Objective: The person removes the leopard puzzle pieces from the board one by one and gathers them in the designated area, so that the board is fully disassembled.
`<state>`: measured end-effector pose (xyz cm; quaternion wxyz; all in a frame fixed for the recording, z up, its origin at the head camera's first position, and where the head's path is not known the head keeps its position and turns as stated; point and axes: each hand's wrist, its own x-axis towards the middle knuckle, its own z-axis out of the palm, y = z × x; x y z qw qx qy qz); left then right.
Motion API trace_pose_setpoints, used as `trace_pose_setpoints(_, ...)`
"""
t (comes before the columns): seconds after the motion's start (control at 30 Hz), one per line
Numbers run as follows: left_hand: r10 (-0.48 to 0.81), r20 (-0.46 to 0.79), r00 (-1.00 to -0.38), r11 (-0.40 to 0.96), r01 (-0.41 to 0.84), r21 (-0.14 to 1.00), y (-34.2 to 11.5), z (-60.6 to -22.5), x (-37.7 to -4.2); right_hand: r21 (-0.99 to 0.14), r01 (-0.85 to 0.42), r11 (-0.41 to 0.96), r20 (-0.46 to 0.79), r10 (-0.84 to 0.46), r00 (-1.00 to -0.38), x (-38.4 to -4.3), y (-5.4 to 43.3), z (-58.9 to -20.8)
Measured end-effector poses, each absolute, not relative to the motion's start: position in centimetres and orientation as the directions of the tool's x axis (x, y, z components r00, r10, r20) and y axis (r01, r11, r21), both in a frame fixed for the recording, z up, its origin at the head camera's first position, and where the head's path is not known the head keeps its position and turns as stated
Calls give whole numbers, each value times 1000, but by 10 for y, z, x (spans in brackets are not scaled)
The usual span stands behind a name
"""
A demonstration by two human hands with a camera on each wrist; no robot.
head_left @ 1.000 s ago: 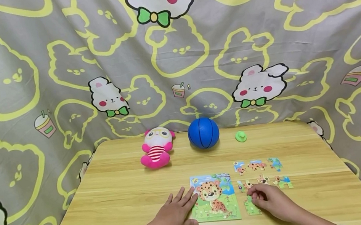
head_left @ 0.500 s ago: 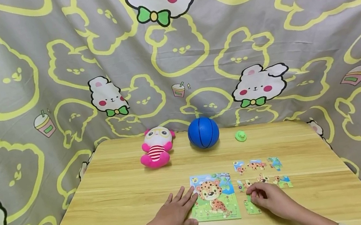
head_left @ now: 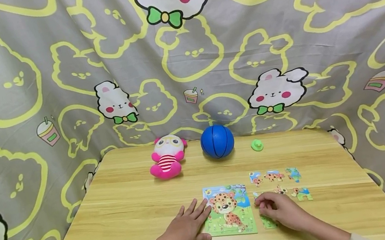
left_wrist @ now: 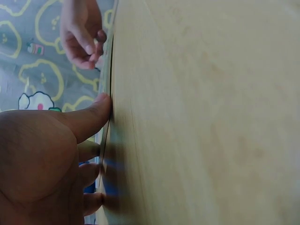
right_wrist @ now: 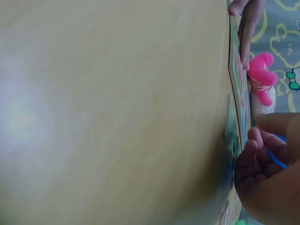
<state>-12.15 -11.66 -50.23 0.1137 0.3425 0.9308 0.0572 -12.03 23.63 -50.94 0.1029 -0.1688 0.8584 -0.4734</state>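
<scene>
A square picture puzzle board point(head_left: 230, 217) with a spotted leopard cub lies on the table. My left hand point(head_left: 187, 229) rests flat at its left edge, fingers spread and fingertips on the border. To the right of the board, my right hand point(head_left: 286, 211) hovers low over loose puzzle pieces, its fingers loosely bent. No piece shows between thumb and fingers in the right wrist view, where the right hand point(right_wrist: 267, 173) is seen close up. It partly covers the middle-row pieces and a green piece point(head_left: 269, 223) below them. Above that row lies a spotted leopard piece point(head_left: 274, 176).
Along the back of the wooden table point(head_left: 135, 210) are a pink panda plush point(head_left: 166, 160), a blue ball point(head_left: 217, 142) and a small green duck toy point(head_left: 257, 145). A patterned curtain point(head_left: 190, 54) hangs behind and at both sides.
My right hand has shifted slightly left and away from me, from the green piece toward the left end of the middle row. The left hand has stayed on the board's edge.
</scene>
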Motion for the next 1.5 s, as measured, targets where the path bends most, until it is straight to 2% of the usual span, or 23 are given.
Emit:
trace_pose_setpoints(0.73,652,-175,-738,757,621,203,-117,-504,-123,-836,-269,479,-5,-496,-868,-127,176,-511)
trace_pose_setpoints(1.27,646,-183,-741,762,614,206,-116,-506,-123,-761,-321,564,-38,-531,-846,-130,162,-510)
trace_pose_setpoints(1.5,648,-179,-740,760,615,207,-116,-505,-123,-763,-317,563,-56,-546,-836,-132,159,-508)
